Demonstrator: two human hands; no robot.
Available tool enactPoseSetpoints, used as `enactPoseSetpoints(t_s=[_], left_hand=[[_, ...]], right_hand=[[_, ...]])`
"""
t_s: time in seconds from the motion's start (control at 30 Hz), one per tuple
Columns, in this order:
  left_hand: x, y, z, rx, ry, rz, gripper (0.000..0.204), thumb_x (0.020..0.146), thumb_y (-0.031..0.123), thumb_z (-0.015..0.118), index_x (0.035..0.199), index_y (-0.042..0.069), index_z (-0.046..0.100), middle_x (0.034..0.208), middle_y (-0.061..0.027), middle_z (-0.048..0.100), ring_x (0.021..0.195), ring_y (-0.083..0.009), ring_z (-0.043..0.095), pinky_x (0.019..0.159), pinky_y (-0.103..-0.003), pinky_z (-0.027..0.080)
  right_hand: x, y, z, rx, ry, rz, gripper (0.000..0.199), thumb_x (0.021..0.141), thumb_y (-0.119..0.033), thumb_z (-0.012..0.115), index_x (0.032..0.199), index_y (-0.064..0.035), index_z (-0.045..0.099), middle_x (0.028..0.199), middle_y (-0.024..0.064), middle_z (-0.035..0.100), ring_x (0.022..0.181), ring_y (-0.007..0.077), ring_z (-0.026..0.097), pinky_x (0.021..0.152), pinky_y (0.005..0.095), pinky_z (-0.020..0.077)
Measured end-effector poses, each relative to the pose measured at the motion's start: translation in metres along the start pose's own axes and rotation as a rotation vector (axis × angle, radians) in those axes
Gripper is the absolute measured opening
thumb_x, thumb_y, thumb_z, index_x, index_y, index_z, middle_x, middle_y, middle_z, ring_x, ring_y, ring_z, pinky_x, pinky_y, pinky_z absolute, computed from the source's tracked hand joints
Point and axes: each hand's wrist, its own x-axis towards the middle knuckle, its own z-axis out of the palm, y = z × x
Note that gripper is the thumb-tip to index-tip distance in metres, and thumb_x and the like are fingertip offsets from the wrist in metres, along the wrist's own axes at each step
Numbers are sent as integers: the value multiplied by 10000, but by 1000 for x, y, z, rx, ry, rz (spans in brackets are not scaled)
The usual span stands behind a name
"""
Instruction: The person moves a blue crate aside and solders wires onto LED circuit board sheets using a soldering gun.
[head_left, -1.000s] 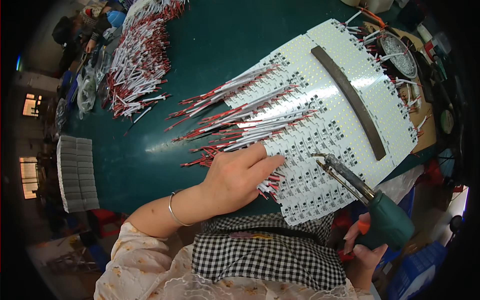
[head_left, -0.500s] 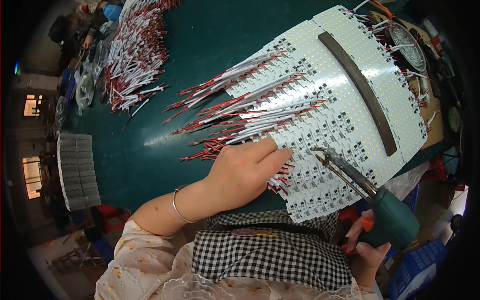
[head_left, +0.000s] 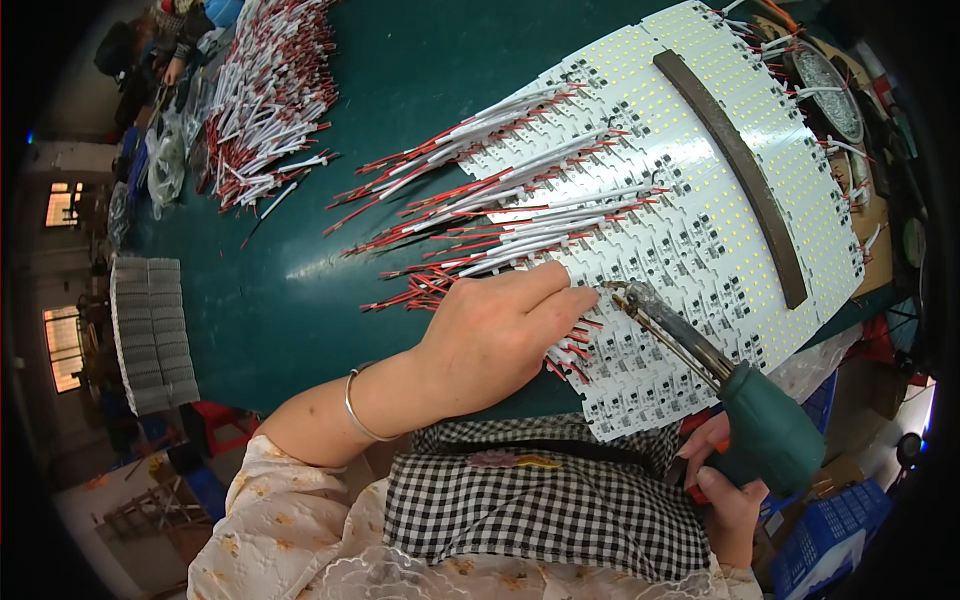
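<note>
- Left forearm point(head_left: 385, 400): enters from the lower left, bracelet point(head_left: 355, 405) at the wrist, and points up and to the right
- Left hand point(head_left: 500, 330): back of the hand upward, thumb and index finger drawn together over the boards, remaining fingers curled around a wire bundle point(head_left: 572, 347); red ends protrude below the palm
- Right hand point(head_left: 725, 480): low at the right, fingers and thumb wrapped on the handle of a green soldering gun point(head_left: 770, 430)
- Gun tip point(head_left: 609, 285): angled up and to the left, just beside the left fingertips; contact cannot be determined
- Circuit boards point(head_left: 640, 350): white sheet at the right of the green tabletop point(head_left: 270, 320), set obliquely; the lower corner reaches the checked fabric point(head_left: 540, 510) at the near edge
- Wire rows point(head_left: 500, 185): lie across the left margin of the sheet, red ends extending over the tabletop
- Curved dark strip point(head_left: 730, 160): rests on the sheet, well apart from both hands
- Open room: green surface extends left of the left hand, up to a grey block point(head_left: 153, 335) and a wire pile point(head_left: 265, 105)
- Right limit: a dish point(head_left: 832, 90) stands just beyond the sheet's far right edge
</note>
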Motion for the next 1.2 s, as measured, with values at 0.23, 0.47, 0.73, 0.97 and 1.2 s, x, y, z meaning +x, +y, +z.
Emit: enactPoseSetpoints(t_s=[0.23,0.47,0.73,0.97,1.2], left_hand=[[0,0,1,12,5,-2,372,592,20,660,959,52,610,752,-59,571,588,-204,580,454,-300,458],[0,0,1,12,-10,-7,378,585,5,643,958,55,611,746,-58,567,586,-202,577,452,-301,456],[0,-1,2,42,1,12,370,594,11,636,960,61,617,746,-56,570,589,-196,578,441,-298,447],[4,-8,1,2,-44,81,326,612,20,624,934,69,628,738,-42,572,577,-184,571,417,-289,429],[5,-8,2,-13,-22,121,306,626,44,617,932,50,623,727,-45,561,570,-187,565,429,-288,432]], right_hand=[[1,6,-6,-82,-72,7,407,669,-13,620,1036,68,465,795,189,556,569,185,542,439,243,444],[-3,0,-3,89,114,-56,579,655,-86,668,1139,104,413,734,182,560,451,162,518,387,228,419],[-9,-5,-8,57,100,-88,643,660,-131,708,1156,136,398,692,169,580,429,155,513,370,230,419],[-19,-4,-9,46,121,-55,613,650,-126,716,1137,119,435,708,162,589,441,152,514,384,220,418],[-18,-4,-1,-6,142,-27,539,658,-117,707,1091,97,468,731,170,581,459,159,514,411,236,432]])
